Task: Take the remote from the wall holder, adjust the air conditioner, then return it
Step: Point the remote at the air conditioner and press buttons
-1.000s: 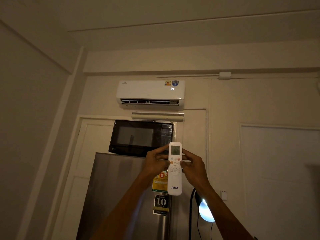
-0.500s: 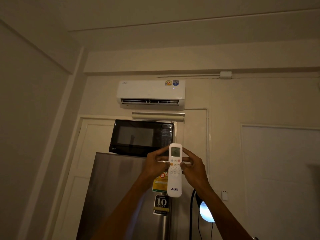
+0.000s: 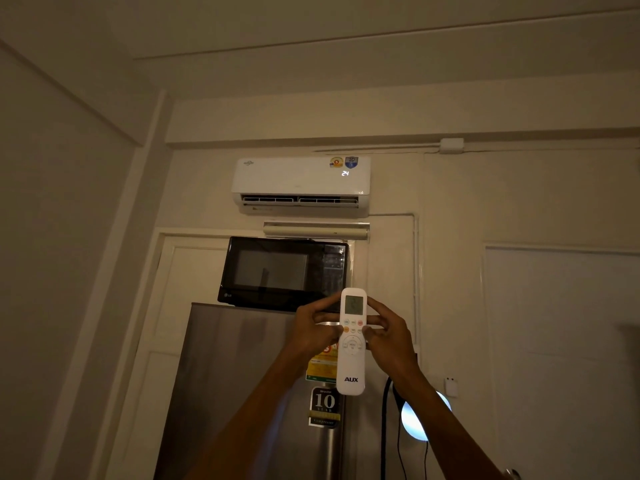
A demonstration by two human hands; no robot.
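A slim white plastic remote (image 3: 352,341) marked "AUX" near its lower end stands upright, long axis vertical, screen end aimed up toward the white wall-mounted air conditioner (image 3: 300,185), whose panel glows "24". The left hand (image 3: 313,332) and right hand (image 3: 388,337) clasp it from either side, fingers curled behind, thumbs on the button rows. The remote's screen digits are too dim to read. Behind it, a black LG microwave oven (image 3: 282,271) sits on a steel refrigerator (image 3: 242,375) bearing a "10 YEAR" sticker (image 3: 325,407), partly hidden.
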